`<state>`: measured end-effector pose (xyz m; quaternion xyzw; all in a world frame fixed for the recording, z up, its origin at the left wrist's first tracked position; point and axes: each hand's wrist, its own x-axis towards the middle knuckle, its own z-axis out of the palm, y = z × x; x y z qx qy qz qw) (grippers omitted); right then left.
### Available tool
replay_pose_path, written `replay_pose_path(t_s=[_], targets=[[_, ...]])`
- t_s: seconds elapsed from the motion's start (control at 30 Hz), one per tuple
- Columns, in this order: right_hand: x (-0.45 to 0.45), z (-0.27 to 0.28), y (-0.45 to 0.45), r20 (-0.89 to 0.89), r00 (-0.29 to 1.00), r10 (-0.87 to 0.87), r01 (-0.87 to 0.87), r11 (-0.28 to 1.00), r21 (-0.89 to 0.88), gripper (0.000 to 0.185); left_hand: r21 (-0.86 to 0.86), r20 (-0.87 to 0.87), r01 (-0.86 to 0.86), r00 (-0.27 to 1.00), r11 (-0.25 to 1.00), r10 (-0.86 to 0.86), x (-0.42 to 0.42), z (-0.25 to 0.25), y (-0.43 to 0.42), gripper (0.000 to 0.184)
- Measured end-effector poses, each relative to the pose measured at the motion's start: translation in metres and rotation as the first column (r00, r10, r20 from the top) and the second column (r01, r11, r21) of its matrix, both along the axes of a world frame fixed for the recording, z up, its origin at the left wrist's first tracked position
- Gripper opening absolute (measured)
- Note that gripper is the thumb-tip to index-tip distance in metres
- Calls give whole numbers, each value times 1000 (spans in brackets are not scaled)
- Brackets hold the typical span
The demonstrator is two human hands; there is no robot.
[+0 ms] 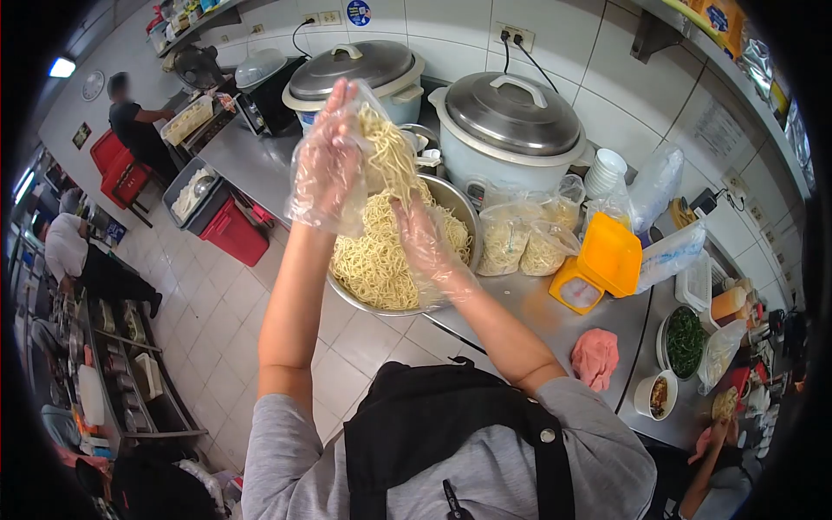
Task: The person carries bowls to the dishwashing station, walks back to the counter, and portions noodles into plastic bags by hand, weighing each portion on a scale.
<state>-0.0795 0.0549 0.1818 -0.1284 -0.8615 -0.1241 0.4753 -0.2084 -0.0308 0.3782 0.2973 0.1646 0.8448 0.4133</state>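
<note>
A wide metal bowl holds a heap of yellow noodles. My left hand, in a loose clear plastic glove, is raised over the bowl's far left side with its fingers pointing up. Against its palm hangs a long bunch of noodles; clear plastic shows around the top of it, and I cannot tell whether that is glove or bag. My right hand, also in a clear glove, is lower, over the right part of the heap. Its fingertips close on the bunch's lower end, partly hidden among the noodles.
Two large lidded cookers stand behind the bowl. To the right are bagged noodles, an open yellow container, a pink cloth and a bowl of chopped greens. A red bin stands left. Other people work left and lower right.
</note>
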Motion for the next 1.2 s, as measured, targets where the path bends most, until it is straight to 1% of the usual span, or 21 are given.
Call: replay_pose_path(t_s=[0.03,0.07,0.13,0.2,0.27,0.33,0.37,0.4,0.47,0.53,0.57,0.63,0.67,0.7,0.73,0.8,0.93,1.0,1.07,1.13,1.2], targets=[[0,-4,3,-25,976,216,-217,952,-216,59,18,-34,-26,999,1000,26,-3,9,1,61],[3,-11,5,-25,976,215,-215,952,-217,59,36,-67,-49,996,998,51,-6,17,3,60],[14,-26,6,92,984,151,-119,952,-281,47,127,8,-12,1000,992,11,-14,46,3,55],[19,-36,5,204,974,100,-28,944,-328,35,351,-93,180,983,919,-157,-50,46,6,56],[26,-30,3,258,963,78,17,938,-346,31,446,-290,299,940,844,-180,-70,67,2,53],[37,-16,-2,514,839,179,264,691,-673,30,494,-319,296,937,817,-146,-80,90,-5,48],[38,-14,0,515,838,179,266,690,-673,30,460,-295,350,927,816,-231,-86,105,-8,45],[37,-12,3,510,835,206,247,687,-683,30,424,-267,405,911,810,-316,-90,115,-10,42],[41,-17,14,503,833,232,224,689,-689,31,388,-251,382,920,839,-303,-91,118,-12,42],[49,-30,31,245,833,496,-172,653,-737,37,374,-307,231,945,898,-115,-90,105,-10,52],[52,2,24,243,833,497,-174,653,-737,37,301,-339,184,938,936,-75,-80,99,-13,53],[61,106,5,710,630,314,221,804,-552,58,265,-400,260,906,929,-139,-85,68,-6,53],[59,108,11,563,761,324,146,759,-635,63,227,-456,333,867,915,-202,-80,62,-5,53],[58,110,16,392,863,319,54,713,-699,68,36,-438,-11,899,999,26,-73,55,-7,51],[54,115,16,391,864,318,56,711,-701,68,33,-439,-9,898,999,23,-54,49,-8,51],[42,126,8,-3,985,175,-107,589,-801,72,-196,-568,-344,803,918,179,-22,40,-7,52],[29,118,9,47,985,169,-86,702,-707,69,-276,-603,-299,794,913,78,-6,9,0,51],[38,108,24,45,942,333,-156,552,-819,59,-318,-584,-280,810,906,45,13,6,-2,52],[64,119,28,-69,943,325,-247,549,-798,50,-399,-704,-343,708,850,-45,16,-2,1,53],[90,164,30,-142,959,244,-147,1,-989,42,-419,-727,-335,680,844,-91,21,-7,5,52],[107,170,35,-222,950,221,-234,32,-972,36,-492,-721,-178,632,852,-284,31,-9,13,53]])
